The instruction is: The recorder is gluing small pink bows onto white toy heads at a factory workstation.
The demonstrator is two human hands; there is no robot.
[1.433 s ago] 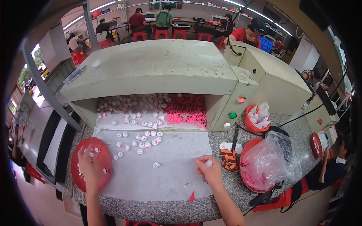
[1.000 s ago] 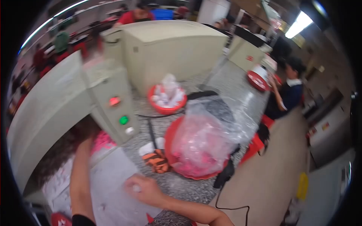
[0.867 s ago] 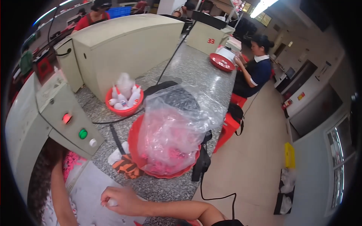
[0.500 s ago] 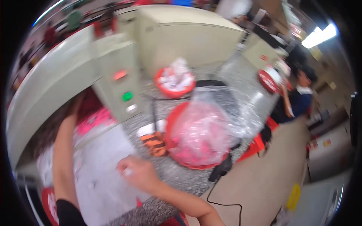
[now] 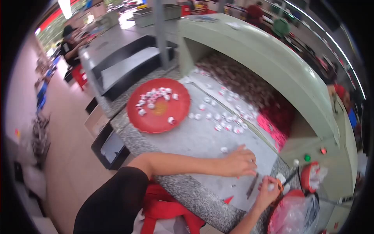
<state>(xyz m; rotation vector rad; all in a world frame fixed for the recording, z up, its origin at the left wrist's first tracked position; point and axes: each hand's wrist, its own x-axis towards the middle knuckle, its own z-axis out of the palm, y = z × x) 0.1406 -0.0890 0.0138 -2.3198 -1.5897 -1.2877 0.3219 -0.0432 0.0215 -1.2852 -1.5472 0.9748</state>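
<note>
My left hand (image 5: 242,162) rests palm down on the grey sheet (image 5: 194,136), fingers slightly apart, holding nothing. A loose small white piece (image 5: 224,149) lies just beyond it. My right hand (image 5: 268,192) is curled near the counter's front edge, pinching what looks like a small white piece. It sits beside an orange object (image 5: 280,185) and a dark narrow tool (image 5: 252,185). A red round tray (image 5: 160,117) further left holds several white-and-pink pieces. More of these pieces (image 5: 230,121) are scattered across the sheet.
A pale green machine housing (image 5: 269,58) arches over a pile of pink and white pieces (image 5: 272,124). A red bowl lined with a clear bag (image 5: 292,216) and a small red bowl (image 5: 311,177) stand to the right. A red stool (image 5: 167,206) is below. A person (image 5: 70,39) sits far left.
The view has swung from the right side of the bench to the left, bringing the red tray into sight. My left hand now lies on the sheet close to my right hand.
</note>
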